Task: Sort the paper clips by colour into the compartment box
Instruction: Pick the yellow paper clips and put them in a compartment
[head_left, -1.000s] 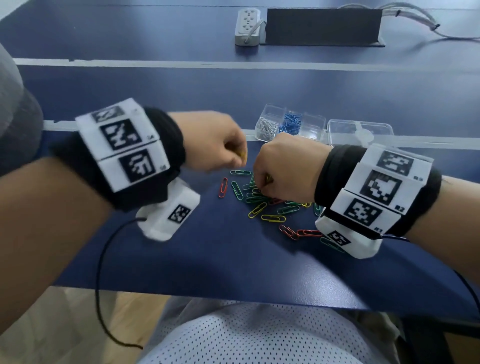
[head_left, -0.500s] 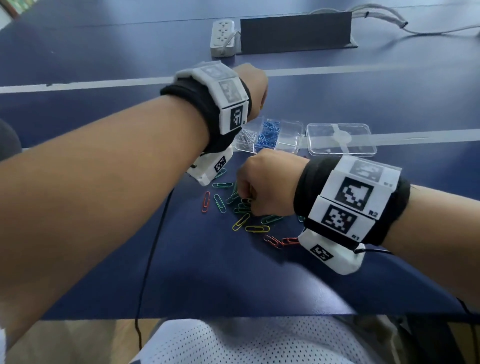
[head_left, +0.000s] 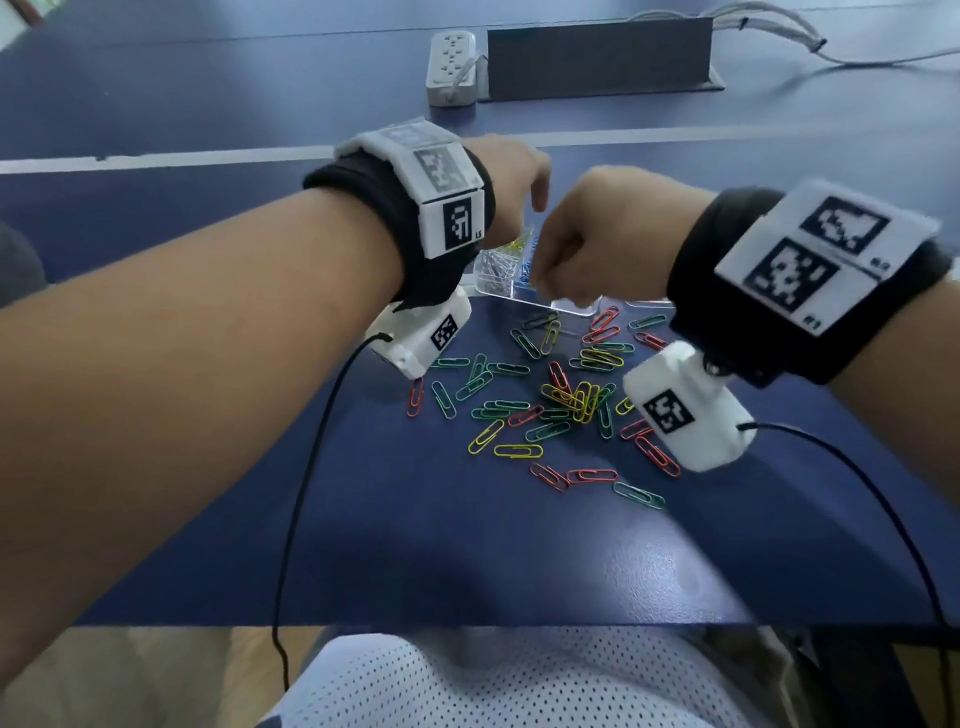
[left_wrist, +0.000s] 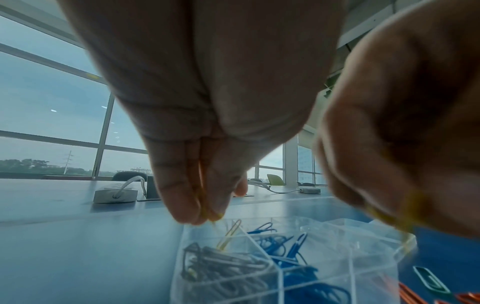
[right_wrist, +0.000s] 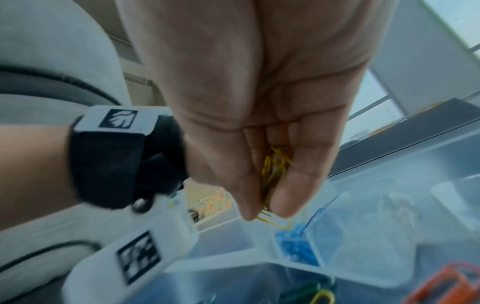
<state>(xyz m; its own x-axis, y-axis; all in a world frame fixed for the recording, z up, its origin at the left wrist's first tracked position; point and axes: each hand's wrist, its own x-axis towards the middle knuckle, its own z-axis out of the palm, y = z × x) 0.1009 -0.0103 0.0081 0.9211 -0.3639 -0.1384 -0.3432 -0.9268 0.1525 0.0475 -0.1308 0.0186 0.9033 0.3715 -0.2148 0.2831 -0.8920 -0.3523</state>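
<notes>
The clear compartment box (head_left: 570, 310) (left_wrist: 363, 267) (right_wrist: 233, 263) lies beyond a loose pile of red, green and yellow paper clips (head_left: 561, 400). One compartment holds silver clips (head_left: 493, 270) (left_wrist: 223, 265), the one beside it blue clips (head_left: 524, 273) (right_wrist: 293, 244). A few yellow clips (head_left: 515, 243) (left_wrist: 230, 234) lie in a far compartment. My left hand (head_left: 535, 200) (left_wrist: 205, 216) hangs over that far side, fingers pointing down with yellow wire pinched between them. My right hand (head_left: 545, 280) (right_wrist: 265, 207) hovers over the box and pinches a bunch of yellow clips (right_wrist: 272, 181).
A white power strip (head_left: 451, 65) and a dark upright panel (head_left: 597, 57) stand at the back of the blue table (head_left: 208, 545). Black cables (head_left: 306, 467) trail from both wrist cameras over the table's near edge.
The left hand went from the pile up to the box's far side. The right hand lifted off the pile with yellow clips and now hovers over the box.
</notes>
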